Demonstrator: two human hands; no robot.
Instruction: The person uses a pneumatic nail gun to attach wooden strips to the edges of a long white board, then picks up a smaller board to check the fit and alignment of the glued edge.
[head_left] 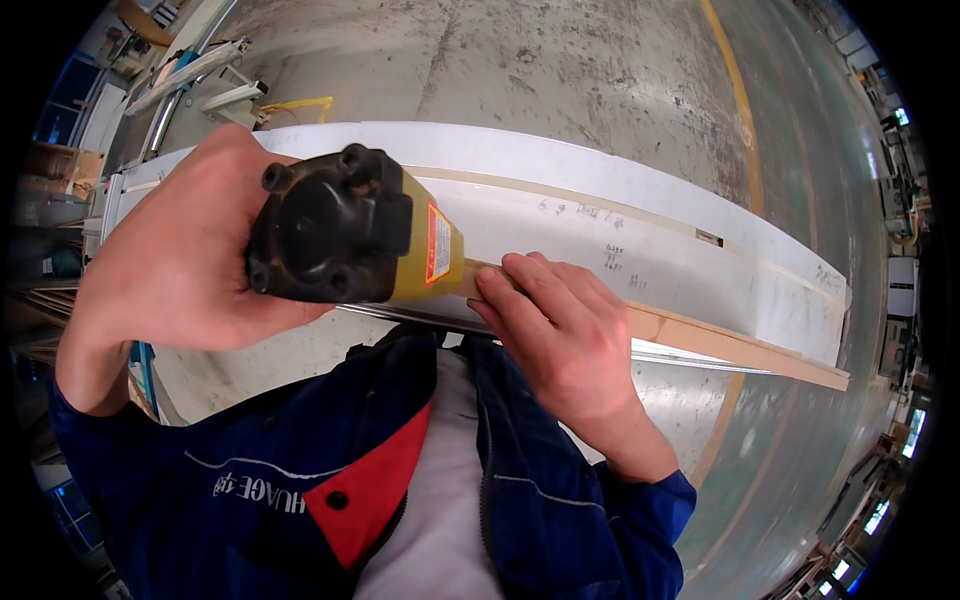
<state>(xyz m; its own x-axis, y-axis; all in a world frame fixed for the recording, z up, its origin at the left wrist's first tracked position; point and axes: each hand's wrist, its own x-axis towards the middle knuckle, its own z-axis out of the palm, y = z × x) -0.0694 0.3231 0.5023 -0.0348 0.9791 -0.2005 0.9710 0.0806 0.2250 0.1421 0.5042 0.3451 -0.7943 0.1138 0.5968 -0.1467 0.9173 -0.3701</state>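
My left hand (180, 255) is closed around the handle of a nail gun (330, 230), which has a black capped head and a yellowish body. The tool is upright over the near edge of a long white panel (620, 245); its nose is hidden beneath it. Beside the tool, my right hand (565, 330) grips a thin light-brown wooden strip (735, 350) with bent fingers. That strip runs along the panel's near edge and out past my right hand to the right end.
The panel has a small rectangular cutout (709, 237) and pencil marks. A metal-framed machine (200, 85) stands at the far left. Concrete floor (560, 80) lies beyond the panel, with a yellow line (741, 95) across it. Shelving and stacked materials line both sides.
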